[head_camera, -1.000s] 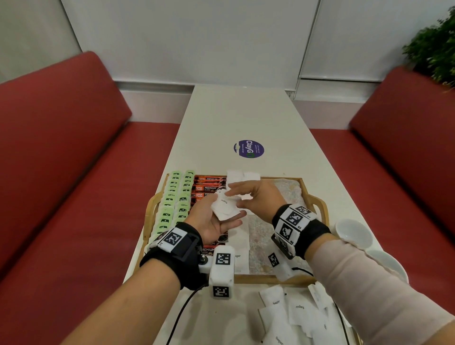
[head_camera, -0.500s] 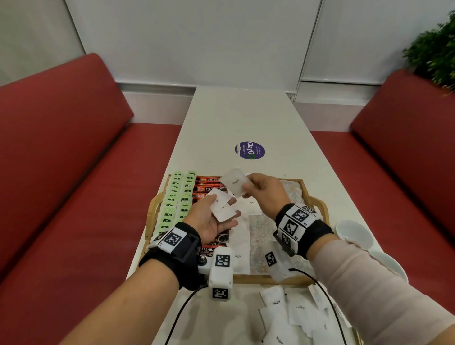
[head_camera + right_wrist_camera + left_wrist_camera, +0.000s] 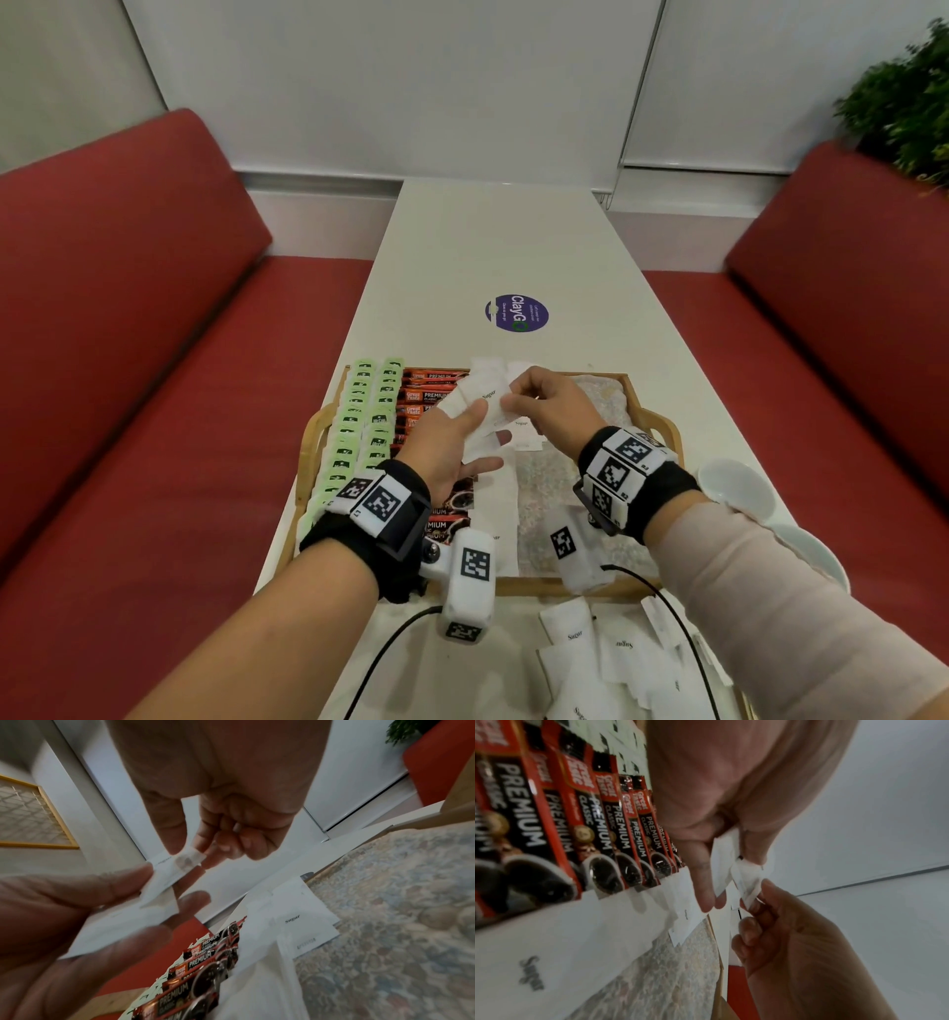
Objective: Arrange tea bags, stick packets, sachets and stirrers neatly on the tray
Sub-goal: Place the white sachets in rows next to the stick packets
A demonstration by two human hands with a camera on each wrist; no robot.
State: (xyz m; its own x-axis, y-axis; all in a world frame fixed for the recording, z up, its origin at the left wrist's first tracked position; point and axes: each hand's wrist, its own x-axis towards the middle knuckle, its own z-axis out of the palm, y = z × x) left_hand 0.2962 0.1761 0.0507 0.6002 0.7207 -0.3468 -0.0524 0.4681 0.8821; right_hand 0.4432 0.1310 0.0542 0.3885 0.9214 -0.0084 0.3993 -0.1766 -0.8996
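Observation:
A wooden tray (image 3: 655, 411) holds green tea bags (image 3: 359, 426) in two columns at the left. Beside them lie red-and-black coffee stick packets (image 3: 429, 395) (image 3: 598, 821), then a column of white sugar sachets (image 3: 500, 503) (image 3: 552, 953). Above the tray my left hand (image 3: 488, 431) (image 3: 77, 902) holds a small stack of sugar sachets (image 3: 472, 442) in its palm, thumb on top. My right hand (image 3: 506, 403) (image 3: 190, 858) (image 3: 757, 898) pinches the edge of the top sachet (image 3: 485, 395) (image 3: 169, 870). No stirrers are in view.
Several loose sugar sachets (image 3: 590, 663) lie on the white table in front of the tray. Two white bowls (image 3: 734, 485) (image 3: 811, 555) stand right of the tray. A round purple sticker (image 3: 516, 313) lies beyond it. Red benches flank the table and a plant (image 3: 904, 97) stands far right.
Half a second ago my right hand held a sachet raised off the stack. Now it is down at the stack, pinching the top sachet. My left hand has barely moved.

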